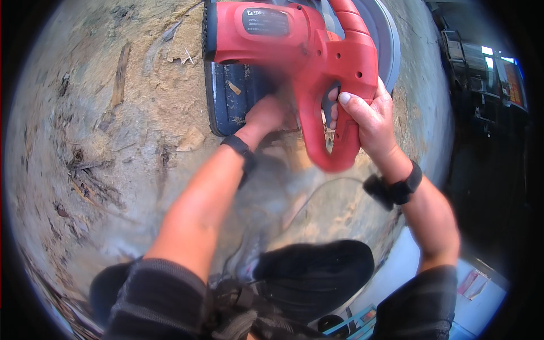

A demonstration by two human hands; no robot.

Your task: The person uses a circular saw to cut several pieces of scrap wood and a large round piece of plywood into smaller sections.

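A red electric cut-off saw (pixel 334 62) with a dark motor label stands at the top middle. Its loop handle hangs toward me, and my right hand (pixel 371 116) is wrapped round that handle, thumb on top and fingers by the dark trigger (pixel 328 102). Behind the handle, at the right, curves a grey blade guard (pixel 391 42). My left hand (pixel 266 113) reaches in low beneath the motor, over the dark base (pixel 226 96) of the saw. Its fingers are hidden and blurred, so what they touch cannot be made out. Both wrists wear black bands.
Sawdust and wood scraps lie on the worn floor, with a longer wood strip (pixel 120 75) at the left. A thin cord (pixel 317 190) curves below the handle. My dark shoe (pixel 314 275) is near the lower edge. Dim shelving (pixel 481 85) stands at the far right.
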